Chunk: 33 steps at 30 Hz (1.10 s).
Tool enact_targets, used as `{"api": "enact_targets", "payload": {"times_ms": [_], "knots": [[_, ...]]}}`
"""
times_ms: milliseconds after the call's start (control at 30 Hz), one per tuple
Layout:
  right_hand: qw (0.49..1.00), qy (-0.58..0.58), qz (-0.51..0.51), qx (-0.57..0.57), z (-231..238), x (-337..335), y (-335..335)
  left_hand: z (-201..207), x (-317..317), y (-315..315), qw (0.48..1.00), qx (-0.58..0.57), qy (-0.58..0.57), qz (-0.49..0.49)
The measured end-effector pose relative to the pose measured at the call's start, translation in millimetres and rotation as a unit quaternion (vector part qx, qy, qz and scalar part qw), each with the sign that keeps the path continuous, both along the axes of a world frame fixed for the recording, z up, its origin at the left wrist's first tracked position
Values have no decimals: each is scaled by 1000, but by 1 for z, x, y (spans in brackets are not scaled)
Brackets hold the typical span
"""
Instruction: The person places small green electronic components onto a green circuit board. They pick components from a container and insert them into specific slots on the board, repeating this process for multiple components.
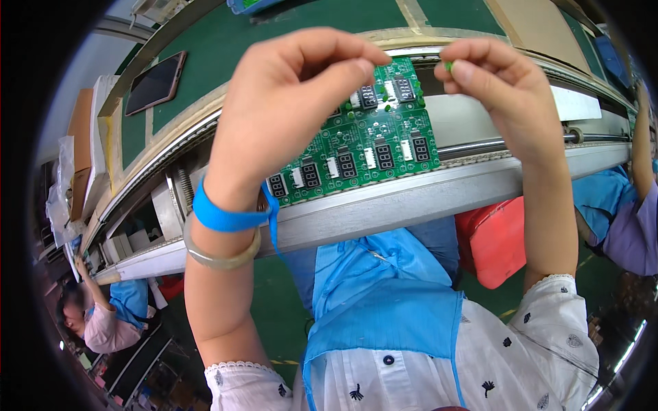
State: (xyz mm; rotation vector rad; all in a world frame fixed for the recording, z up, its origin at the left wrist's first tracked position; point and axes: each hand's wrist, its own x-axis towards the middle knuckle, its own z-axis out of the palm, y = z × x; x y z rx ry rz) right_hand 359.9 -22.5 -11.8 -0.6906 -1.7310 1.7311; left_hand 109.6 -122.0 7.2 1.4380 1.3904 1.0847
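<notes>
Green worktop beyond the metal rail; dark phone lying on it, co-worker far left. Circuit board lies along the rail, partly under the left hand: pinch narrow, contents hidden, can't tell. Right hand pinches a small green part near the board's corner. Judgement: grip lightly, keep part square, wrists clear of the displays.

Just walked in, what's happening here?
Someone's right hand pinches a small green part just right of a green circuit board lying along a metal rail. The left hand is over the board's upper area; whether it holds anything is unclear. Other green bits show on the board.
</notes>
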Motion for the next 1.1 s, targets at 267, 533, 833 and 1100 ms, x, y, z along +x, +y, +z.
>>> {"api": "enact_targets", "payload": {"times_ms": [267,533,833,1100], "knots": [[997,14,-24,-71,-13,15,-21,-12,11,-17,992,-35,-119,-7],[999,0,-28,-25,-13,15,-26,-15,11,-21,994,-14,-109,1],[952,-185,-37,239,-14,25,-40,-17,11,-22,989,-21,-150,4],[908,-221,-19,356,-17,19,-44,-19,7,-23,997,21,-75,-4]]}}
